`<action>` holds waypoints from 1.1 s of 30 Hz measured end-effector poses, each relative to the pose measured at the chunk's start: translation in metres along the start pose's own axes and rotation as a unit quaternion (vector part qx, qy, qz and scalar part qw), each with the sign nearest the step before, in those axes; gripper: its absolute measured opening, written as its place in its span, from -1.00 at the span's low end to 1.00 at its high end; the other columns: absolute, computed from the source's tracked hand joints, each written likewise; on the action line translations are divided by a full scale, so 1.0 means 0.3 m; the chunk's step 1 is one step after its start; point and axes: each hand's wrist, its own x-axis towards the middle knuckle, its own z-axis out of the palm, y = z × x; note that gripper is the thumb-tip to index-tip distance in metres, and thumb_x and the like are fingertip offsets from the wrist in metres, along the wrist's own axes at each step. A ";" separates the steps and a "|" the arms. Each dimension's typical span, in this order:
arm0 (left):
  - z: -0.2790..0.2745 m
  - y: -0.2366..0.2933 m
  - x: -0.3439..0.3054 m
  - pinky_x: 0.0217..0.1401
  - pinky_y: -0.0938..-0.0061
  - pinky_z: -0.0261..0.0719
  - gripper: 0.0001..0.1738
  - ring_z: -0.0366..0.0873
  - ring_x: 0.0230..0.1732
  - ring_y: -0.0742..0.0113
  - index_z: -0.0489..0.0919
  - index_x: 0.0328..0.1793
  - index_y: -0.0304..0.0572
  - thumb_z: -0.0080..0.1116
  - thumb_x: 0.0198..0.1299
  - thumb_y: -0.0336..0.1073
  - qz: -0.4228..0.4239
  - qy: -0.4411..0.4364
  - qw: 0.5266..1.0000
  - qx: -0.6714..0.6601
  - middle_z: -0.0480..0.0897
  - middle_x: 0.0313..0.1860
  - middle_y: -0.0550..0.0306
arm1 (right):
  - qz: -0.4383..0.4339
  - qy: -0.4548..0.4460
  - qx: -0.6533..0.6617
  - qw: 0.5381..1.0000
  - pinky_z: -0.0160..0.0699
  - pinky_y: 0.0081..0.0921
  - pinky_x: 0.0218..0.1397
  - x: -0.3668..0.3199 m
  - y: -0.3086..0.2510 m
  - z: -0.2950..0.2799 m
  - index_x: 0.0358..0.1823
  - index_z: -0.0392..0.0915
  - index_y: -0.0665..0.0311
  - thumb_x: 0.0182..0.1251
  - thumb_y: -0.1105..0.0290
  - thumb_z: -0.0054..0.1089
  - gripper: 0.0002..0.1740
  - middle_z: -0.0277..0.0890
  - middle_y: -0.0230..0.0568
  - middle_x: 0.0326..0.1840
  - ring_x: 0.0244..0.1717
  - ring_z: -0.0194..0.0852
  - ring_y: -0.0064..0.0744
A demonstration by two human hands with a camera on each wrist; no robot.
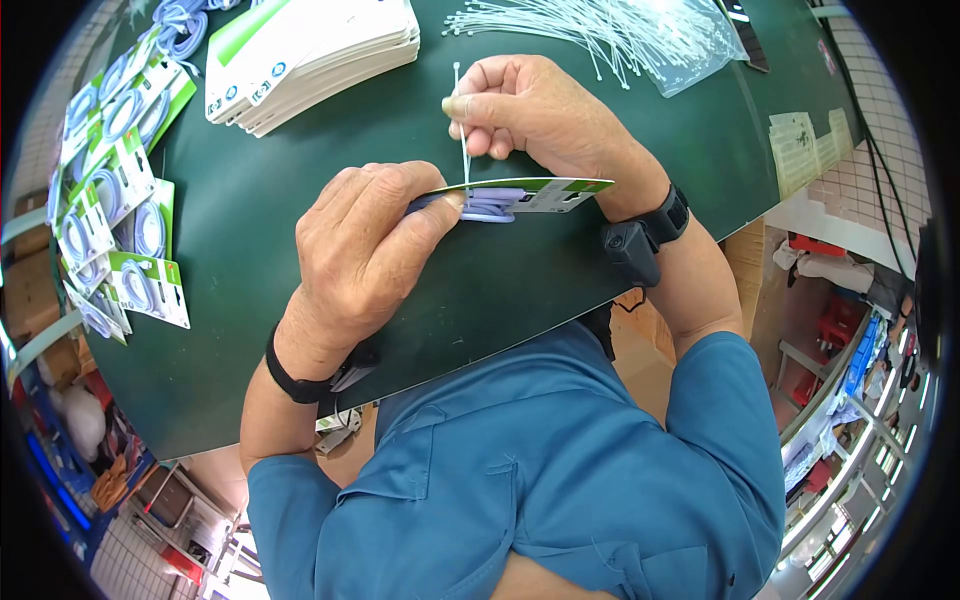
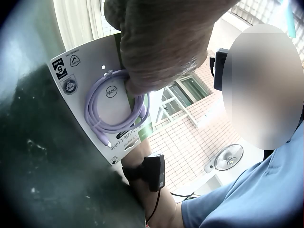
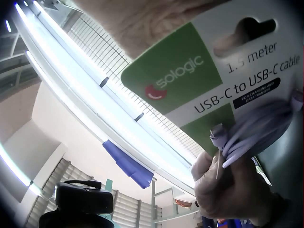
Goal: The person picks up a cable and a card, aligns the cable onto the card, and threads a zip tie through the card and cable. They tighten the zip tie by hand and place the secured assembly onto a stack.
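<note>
My left hand (image 1: 360, 240) grips a printed cardboard packaging card (image 1: 565, 190) by its left end, holding it nearly edge-on above the table. A lilac USB-C cable (image 1: 490, 208), wound in a coil, lies against the card; the left thumb presses at the coil. In the left wrist view, the cable (image 2: 89, 107) forms a loop on the white face of the card (image 2: 66, 97). A thin white cable tie (image 1: 465, 155) rises from the card's top edge. Thumb and fingers of my right hand (image 1: 545, 115) pinch it near its upper end.
A stack of blank-backed cards (image 1: 330, 50) stands at the back of the green table (image 1: 240, 370). Several carded cables (image 1: 140, 285) lie along the left side. Loose cable ties (image 1: 570, 25) spill from a plastic bag (image 1: 700, 70) at back right. A paper sheet (image 1: 800, 150) lies far right.
</note>
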 end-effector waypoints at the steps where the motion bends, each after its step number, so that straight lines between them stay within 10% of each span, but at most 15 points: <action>1: -0.002 0.001 0.001 -0.36 0.42 0.53 -0.81 0.64 -0.36 0.25 0.68 -0.26 -0.23 0.44 -0.02 -0.44 0.001 -0.001 1.000 0.001 0.67 -0.26 0.08 | 0.005 -0.039 -0.008 0.999 0.53 -0.82 -0.34 -0.009 -0.016 0.004 -0.20 0.65 0.30 0.50 0.35 0.37 -0.84 0.71 -0.34 -0.28 -0.38 0.59 -0.78; 7: -0.014 0.007 0.007 -0.35 0.42 0.56 -0.82 0.66 -0.36 0.26 0.69 -0.25 -0.23 0.42 -0.03 -0.44 0.008 -0.013 1.000 0.019 0.68 -0.25 0.10 | -0.035 -0.187 -0.064 0.980 0.54 -0.76 -0.36 -0.009 -0.015 -0.021 -0.22 0.64 0.27 0.44 0.44 0.33 -0.93 0.73 -0.29 -0.30 -0.44 0.57 -0.75; 33: -0.040 0.005 0.017 -0.32 0.43 0.67 -0.75 0.75 -0.31 0.19 0.65 -0.27 -0.24 0.50 -0.08 -0.57 -0.026 -0.031 0.998 -0.047 0.78 -0.19 0.05 | -0.019 -0.152 -0.070 0.986 0.54 -0.72 -0.26 -0.010 -0.040 -0.008 0.02 0.66 0.37 0.52 0.43 0.30 -0.82 0.68 -0.39 -0.22 -0.32 0.56 -0.70</action>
